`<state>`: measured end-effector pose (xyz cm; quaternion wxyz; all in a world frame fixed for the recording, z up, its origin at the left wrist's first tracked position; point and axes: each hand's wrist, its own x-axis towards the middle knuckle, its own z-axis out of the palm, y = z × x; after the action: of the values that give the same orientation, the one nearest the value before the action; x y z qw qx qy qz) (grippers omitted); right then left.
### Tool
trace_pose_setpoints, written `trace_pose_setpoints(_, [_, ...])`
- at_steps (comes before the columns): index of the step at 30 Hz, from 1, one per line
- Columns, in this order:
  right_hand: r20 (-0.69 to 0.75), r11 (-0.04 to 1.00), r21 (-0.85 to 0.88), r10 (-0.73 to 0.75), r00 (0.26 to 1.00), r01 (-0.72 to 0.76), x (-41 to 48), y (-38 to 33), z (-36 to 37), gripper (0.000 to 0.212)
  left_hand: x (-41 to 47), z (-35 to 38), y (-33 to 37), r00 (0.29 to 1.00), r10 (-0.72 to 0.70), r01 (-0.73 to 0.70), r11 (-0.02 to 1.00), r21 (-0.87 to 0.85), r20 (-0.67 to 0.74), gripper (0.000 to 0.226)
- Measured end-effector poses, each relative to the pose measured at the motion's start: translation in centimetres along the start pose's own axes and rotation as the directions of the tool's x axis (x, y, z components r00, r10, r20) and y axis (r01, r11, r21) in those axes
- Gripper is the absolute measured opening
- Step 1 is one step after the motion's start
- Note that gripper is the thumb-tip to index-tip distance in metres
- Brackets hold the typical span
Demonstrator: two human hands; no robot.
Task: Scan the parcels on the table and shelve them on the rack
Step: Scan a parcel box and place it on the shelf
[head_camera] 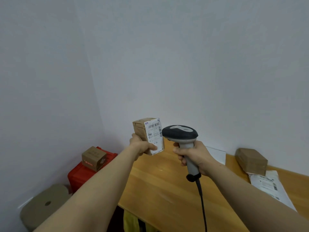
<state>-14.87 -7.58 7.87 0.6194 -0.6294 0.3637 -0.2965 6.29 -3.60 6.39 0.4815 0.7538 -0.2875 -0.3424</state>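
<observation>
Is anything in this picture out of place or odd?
One thing: a red glow lies on the carton on the red crate, left of the table, not on the label of the box in the left hand. The scanner in the right hand seems to miss.

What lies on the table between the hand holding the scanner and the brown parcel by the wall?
A flat white mailer, partly behind the right hand; then bare table up to the brown parcel. Head view.

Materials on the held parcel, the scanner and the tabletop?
Parcel: brown cardboard, matte, worn edges; white paper label stuck on.
Scanner: likely moulded plastic, dark matte head, pale smooth handle.
Tabletop: wood or veneer, visible grain, slight sheen.
</observation>
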Motion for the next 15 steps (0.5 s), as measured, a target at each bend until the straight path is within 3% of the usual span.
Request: trace_pose_setpoints(15, [0.042, 0.999, -0.049, -0.007, 0.999, 0.009, -0.4, -1.0, 0.8, 0.018, 2.5, -2.6, -2.2, 0.998, -0.045, 0.047, 0.997, 0.065, -0.04, 0.058])
